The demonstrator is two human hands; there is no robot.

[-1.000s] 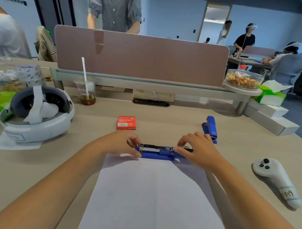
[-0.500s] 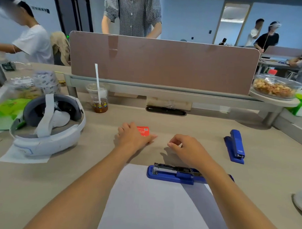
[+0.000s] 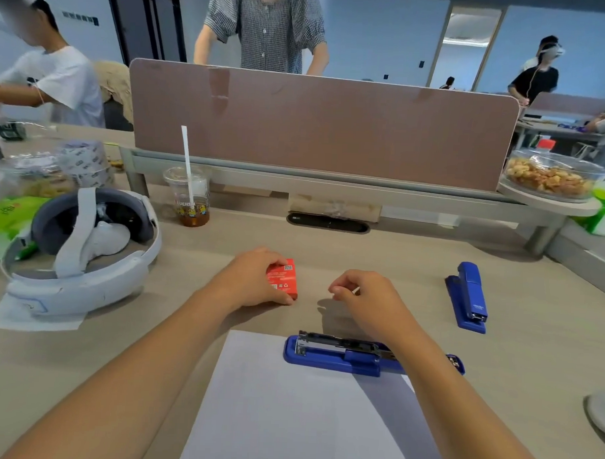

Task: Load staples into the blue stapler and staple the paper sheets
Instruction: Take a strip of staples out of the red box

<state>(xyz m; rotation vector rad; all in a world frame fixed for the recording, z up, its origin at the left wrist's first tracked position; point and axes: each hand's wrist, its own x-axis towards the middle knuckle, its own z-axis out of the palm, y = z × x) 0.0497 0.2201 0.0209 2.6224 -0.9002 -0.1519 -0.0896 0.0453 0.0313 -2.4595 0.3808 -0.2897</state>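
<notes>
Head: left hand (image 3: 254, 282) grips staple box (image 3: 284, 280); right hand (image 3: 370, 300) curled, empty; open stapler (image 3: 341, 354) on paper (image 3: 287, 417) edge.

Bare desk (image 3: 291, 318) separates red staple box (image 3: 284, 280) from open stapler (image 3: 341, 354); headset (image 3: 80, 256) blocks the far left.

Blue stapler (image 3: 341, 360), red staple box (image 3: 285, 280) (wht paper (image 3: 287, 417)).

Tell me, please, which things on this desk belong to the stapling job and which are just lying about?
For the job: red staple box, gripped by the left hand; opened blue stapler; paper sheets.

Lying about: closed second stapler; headset; drink cup; snack bowl.
</notes>
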